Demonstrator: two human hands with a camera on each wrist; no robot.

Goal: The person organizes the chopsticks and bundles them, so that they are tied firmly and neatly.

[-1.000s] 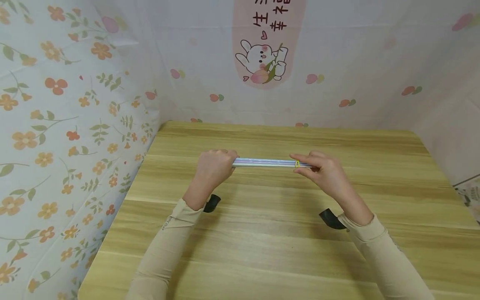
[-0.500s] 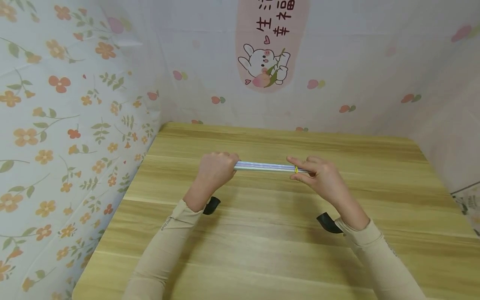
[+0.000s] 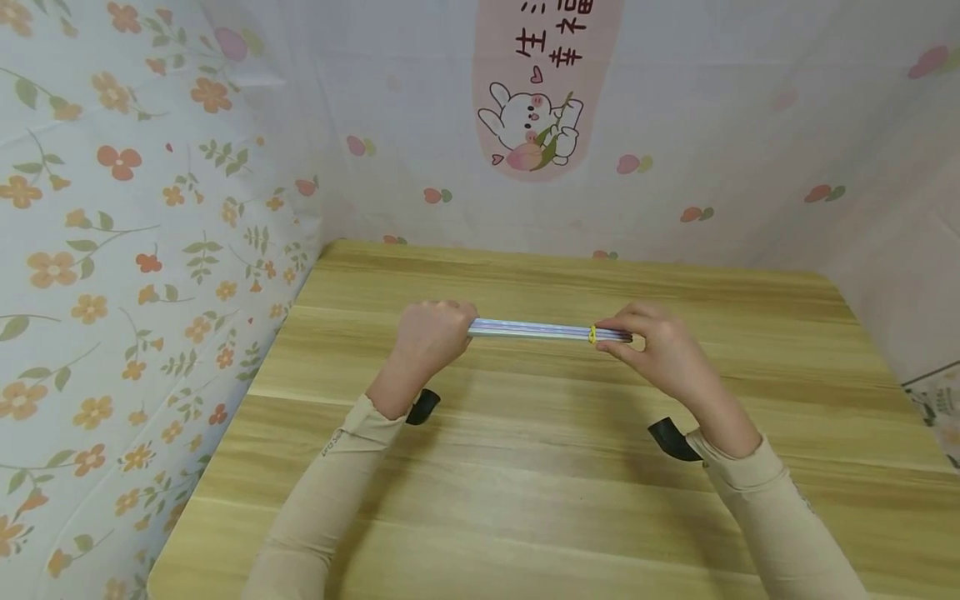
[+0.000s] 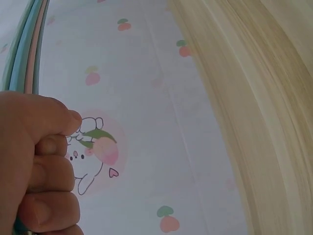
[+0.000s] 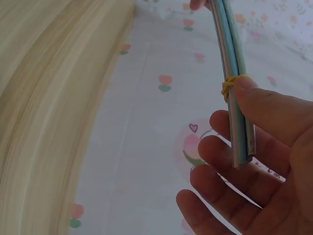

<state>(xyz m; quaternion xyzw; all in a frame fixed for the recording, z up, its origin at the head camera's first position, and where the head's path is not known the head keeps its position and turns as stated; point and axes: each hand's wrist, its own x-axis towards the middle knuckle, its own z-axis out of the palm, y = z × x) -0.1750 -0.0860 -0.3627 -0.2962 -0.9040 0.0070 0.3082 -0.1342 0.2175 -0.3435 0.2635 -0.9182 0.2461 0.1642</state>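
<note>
A bundle of thin pastel sticks (image 3: 528, 329) is held level above the table, running between the two hands. My left hand (image 3: 431, 337) is wrapped in a fist round its left end, fingers curled in the left wrist view. A yellow band (image 3: 592, 334) circles the bundle near its right end. My right hand (image 3: 660, 350) pinches there, the thumb against the band in the right wrist view (image 5: 228, 88) and the other fingers loosely bent behind. The sticks' right ends (image 5: 242, 159) show past the thumb.
The wooden table (image 3: 480, 467) lies below both hands. A white cloth with a rabbit print (image 3: 525, 125) hangs behind it, and a flower-patterned cloth (image 3: 120, 267) hangs at the left. A black curved piece (image 3: 672, 440) sits at each wrist.
My right hand has shifted slightly right along the bundle, so the dark stick ends now show beyond the band. My left hand keeps its grip in nearly the same place.
</note>
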